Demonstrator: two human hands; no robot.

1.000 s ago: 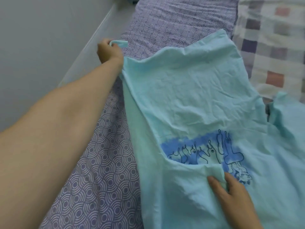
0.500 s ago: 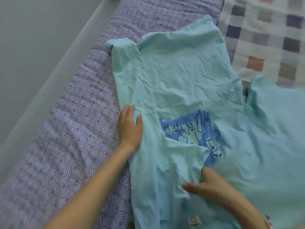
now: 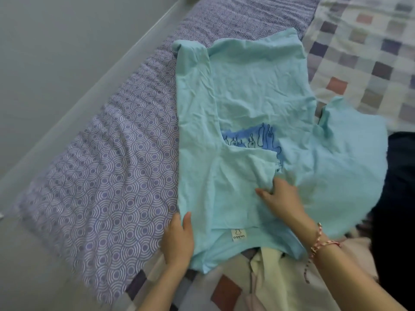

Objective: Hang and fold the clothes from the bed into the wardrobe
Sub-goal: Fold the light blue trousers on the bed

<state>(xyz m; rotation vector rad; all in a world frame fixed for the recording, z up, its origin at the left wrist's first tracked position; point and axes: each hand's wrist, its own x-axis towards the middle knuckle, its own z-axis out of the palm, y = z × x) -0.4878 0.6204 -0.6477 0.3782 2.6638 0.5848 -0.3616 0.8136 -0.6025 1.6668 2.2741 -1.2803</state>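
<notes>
T-shirt [image 3: 247, 97] lies flat on the bed [image 3: 112, 164], long axis running away from us: collar label [image 3: 238, 233] nearest, hem at the far end. Its left side is folded in over the print [image 3: 253, 138]. Our left hand [image 3: 177, 239] holds the near left edge, thumb on top. Right hand [image 3: 280, 198] pinches the folded-in cloth mid-shirt. Checked blanket [image 3: 359, 52] to the right.

Soft, even light with a cool greenish cast, rather dim; its source cannot be told. There is no glare and no hard shadow, only faint shade on the t-shirt [image 3: 247, 97] beside the right hand [image 3: 278, 198]. Motion blur smears the t-shirt's lower right hem. The dark cloth [image 3: 399, 198] at the right edge is underexposed, without detail. The patterned sheet [image 3: 101, 176] goes soft toward the lower left.
</notes>
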